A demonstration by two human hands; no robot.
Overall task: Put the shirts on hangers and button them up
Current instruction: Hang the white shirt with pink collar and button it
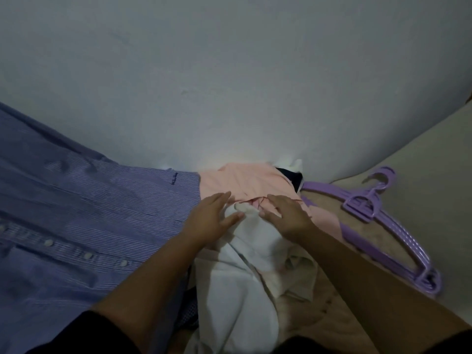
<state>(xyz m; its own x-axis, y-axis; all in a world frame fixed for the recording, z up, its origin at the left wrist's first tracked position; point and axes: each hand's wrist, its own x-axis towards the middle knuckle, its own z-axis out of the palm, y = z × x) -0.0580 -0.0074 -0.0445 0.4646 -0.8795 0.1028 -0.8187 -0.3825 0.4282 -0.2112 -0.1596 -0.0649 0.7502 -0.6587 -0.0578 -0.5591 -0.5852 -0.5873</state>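
Both hands' fingers straight and spread, left hand (pixel 213 218) and right hand (pixel 286 216) flat on white shirt (pixel 242 272), pink shirt (pixel 242 181) just behind, buttoned striped blue shirt (pixel 76 213) left and frame-cropped, purple hangers (pixel 378 226) right.

Both forearms reach forward, left hand (pixel 213 217) and right hand (pixel 286 217) near together, fingers straight and spread.

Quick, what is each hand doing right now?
Left hand: open, fingers straight, resting on the white shirt.
Right hand: open, fingers spread over the pink shirt.
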